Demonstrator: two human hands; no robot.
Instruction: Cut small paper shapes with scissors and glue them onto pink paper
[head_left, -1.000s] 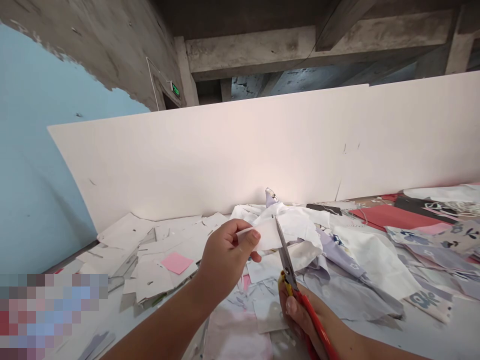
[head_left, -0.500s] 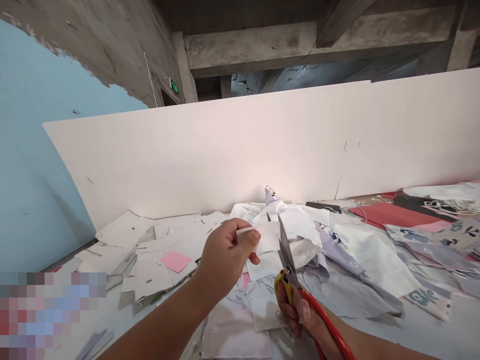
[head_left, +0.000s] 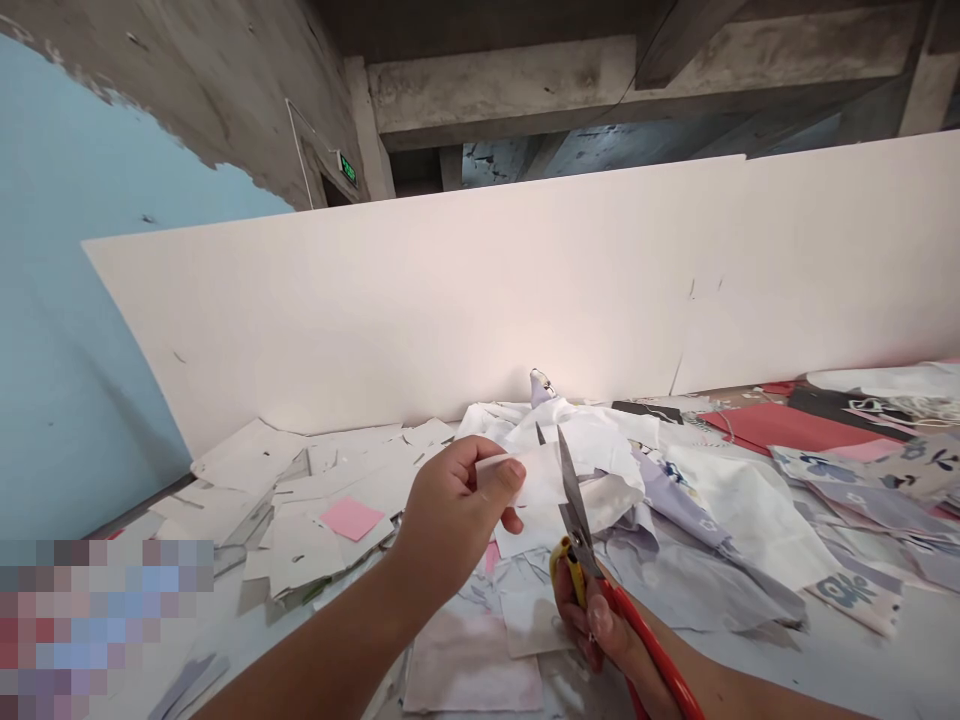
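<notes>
Above the scrap-strewn white tabletop (head_left: 919, 650), the left hand (head_left: 459, 510) pinches a small white swatch (head_left: 541, 472) between thumb and fingers, while the right hand (head_left: 626, 635) curls around the red and yellow handles of the scissors (head_left: 578, 540). Their blades stand slightly parted at the swatch's free right edge; whether that edge lies between them is hard to tell. Cloth or paper, I cannot say, but the swatch looks thin, light and rather limp, so it should droop unless pinched close to the blades. The scissors seem stiff and the heavier of the two, best held by the handles, clear of the sharp tips. Their long axis slants from handles at lower right to tips at upper left, pointing forward. The swatch reaches rightward from the thumb, crosswise to the blades; its far end is hidden by the fingers.
</notes>
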